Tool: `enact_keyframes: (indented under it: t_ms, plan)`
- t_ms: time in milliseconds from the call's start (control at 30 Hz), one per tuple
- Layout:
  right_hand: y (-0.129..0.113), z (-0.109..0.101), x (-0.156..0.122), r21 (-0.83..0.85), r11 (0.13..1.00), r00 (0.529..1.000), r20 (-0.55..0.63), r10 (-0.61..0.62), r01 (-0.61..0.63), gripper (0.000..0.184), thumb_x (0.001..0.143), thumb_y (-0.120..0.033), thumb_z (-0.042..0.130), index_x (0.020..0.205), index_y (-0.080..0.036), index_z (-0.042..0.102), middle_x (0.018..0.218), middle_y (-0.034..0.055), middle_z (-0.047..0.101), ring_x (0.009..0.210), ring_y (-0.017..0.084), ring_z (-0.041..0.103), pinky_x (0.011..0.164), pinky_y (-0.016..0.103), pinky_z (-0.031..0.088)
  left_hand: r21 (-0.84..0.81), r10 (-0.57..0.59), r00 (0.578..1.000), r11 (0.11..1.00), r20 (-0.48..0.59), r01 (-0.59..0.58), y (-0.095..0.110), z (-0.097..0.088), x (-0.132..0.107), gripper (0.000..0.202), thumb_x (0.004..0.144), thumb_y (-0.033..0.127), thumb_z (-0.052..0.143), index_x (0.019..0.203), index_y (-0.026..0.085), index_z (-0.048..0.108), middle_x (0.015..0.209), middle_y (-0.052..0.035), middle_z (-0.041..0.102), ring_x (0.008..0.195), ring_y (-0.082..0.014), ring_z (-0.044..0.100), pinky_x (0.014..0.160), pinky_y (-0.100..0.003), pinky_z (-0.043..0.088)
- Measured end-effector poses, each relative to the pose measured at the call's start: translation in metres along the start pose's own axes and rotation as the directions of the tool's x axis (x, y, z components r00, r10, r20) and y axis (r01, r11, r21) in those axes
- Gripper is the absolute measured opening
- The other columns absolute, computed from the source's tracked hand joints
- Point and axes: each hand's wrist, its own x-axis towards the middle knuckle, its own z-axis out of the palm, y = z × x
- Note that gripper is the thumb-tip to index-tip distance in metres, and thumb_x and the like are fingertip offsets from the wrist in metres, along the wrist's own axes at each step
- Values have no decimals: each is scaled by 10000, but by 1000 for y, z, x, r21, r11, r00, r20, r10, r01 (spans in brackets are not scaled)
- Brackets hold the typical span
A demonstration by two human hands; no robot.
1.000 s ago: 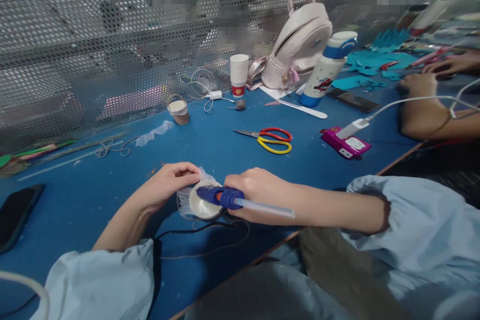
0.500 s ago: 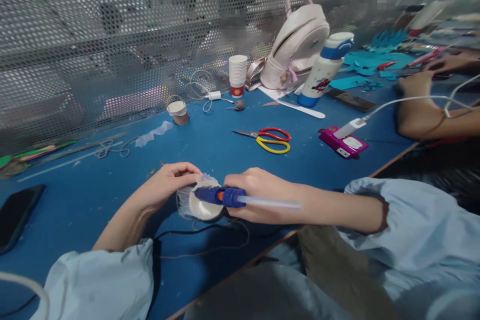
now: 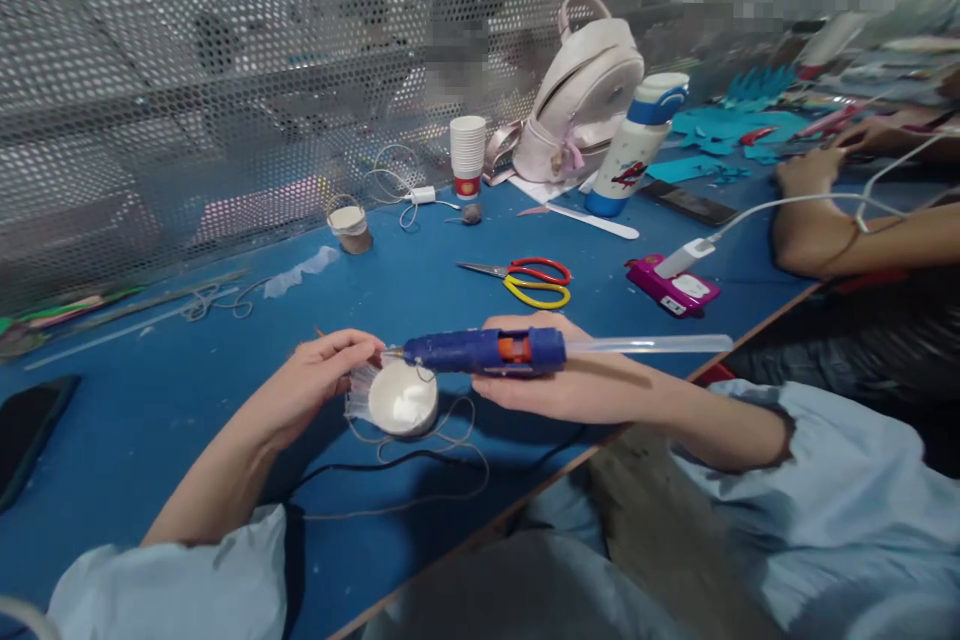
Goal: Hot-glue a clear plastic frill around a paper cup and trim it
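My right hand (image 3: 555, 385) is closed round a blue hot glue gun (image 3: 465, 352), a clear glue stick (image 3: 652, 345) sticking out of its back end. The gun's nozzle points left, close to the fingertips of my left hand (image 3: 330, 370). Those fingers pinch a strip of sheer white ribbon (image 3: 361, 395) along the left side of a small white paper cup (image 3: 403, 400). The cup's open mouth faces up, and its inside is bare and shiny. Thin grey string (image 3: 450, 428) and a black cord (image 3: 375, 465) lie around the cup on the table.
Red-and-yellow scissors (image 3: 529, 280) lie beyond my hands. Farther back are a small wrapped cup (image 3: 350, 228), stacked paper cups (image 3: 468, 155), a bottle (image 3: 634, 145) and a backpack (image 3: 581, 95). A pink power strip (image 3: 671, 285) and another person's arm (image 3: 825, 220) are right; a phone (image 3: 30, 430) is left.
The glue gun has turned from pointing down over the cup to lying nearly level, shifting up and right. The cup's mouth is now uncovered. My left hand stays at the ribbon.
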Motion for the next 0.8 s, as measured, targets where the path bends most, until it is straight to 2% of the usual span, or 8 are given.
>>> enact_keyframes:
  t_ms: [67, 167, 300, 467, 600, 800]
  plan:
    - [-1, 4, 3, -80, 995, 997, 51, -57, 61, 112, 796, -258, 604, 753, -172, 546, 644, -31, 562, 552, 90, 472, 546, 214, 352, 80, 29, 999, 996, -31, -26, 0, 1, -8, 407, 709, 500, 719, 968, 188, 673, 933, -45, 665, 800, -171, 589, 696, -283, 453]
    - [-1, 11, 10, -175, 972, 974, 193, -123, 158, 54, 792, -189, 596, 785, -166, 547, 645, -21, 582, 536, 90, 475, 545, 217, 322, 158, 68, 997, 986, -43, -60, 0, 6, -19, 437, 668, 437, 741, 1018, 194, 642, 939, -35, 652, 840, -183, 592, 739, -295, 465]
    - [-7, 16, 20, -399, 897, 954, 292, -69, 187, 88, 829, -242, 587, 836, -157, 569, 706, 33, 630, 592, 134, 547, 531, 241, 268, 169, 88, 993, 983, -74, -75, 0, 13, -24, 430, 611, 387, 733, 975, 187, 624, 911, -41, 660, 852, -206, 611, 744, -308, 476]
    - [-21, 18, 23, -597, 778, 941, 338, 22, 196, 124, 867, -227, 532, 930, -146, 602, 811, 85, 696, 648, 183, 622, 521, 274, 206, 153, 97, 990, 985, -105, -80, -2, 16, -23, 357, 606, 343, 689, 924, 192, 627, 867, -34, 672, 823, -201, 616, 715, -297, 474]
    - [-25, 20, 24, -654, 730, 939, 339, 49, 198, 178, 900, -272, 514, 965, -134, 605, 789, 99, 706, 654, 209, 646, 514, 289, 186, 146, 94, 990, 986, -103, -79, -3, 16, -22, 352, 605, 329, 681, 926, 194, 631, 852, -25, 673, 792, -187, 613, 695, -284, 469]
    - [-26, 22, 28, -702, 682, 933, 351, 80, 206, 190, 897, -261, 525, 1003, -129, 611, 783, 93, 719, 672, 222, 665, 513, 296, 174, 140, 82, 991, 988, -109, -67, -2, 18, -23, 354, 593, 331, 673, 918, 196, 630, 798, -12, 661, 736, -180, 602, 653, -279, 462]
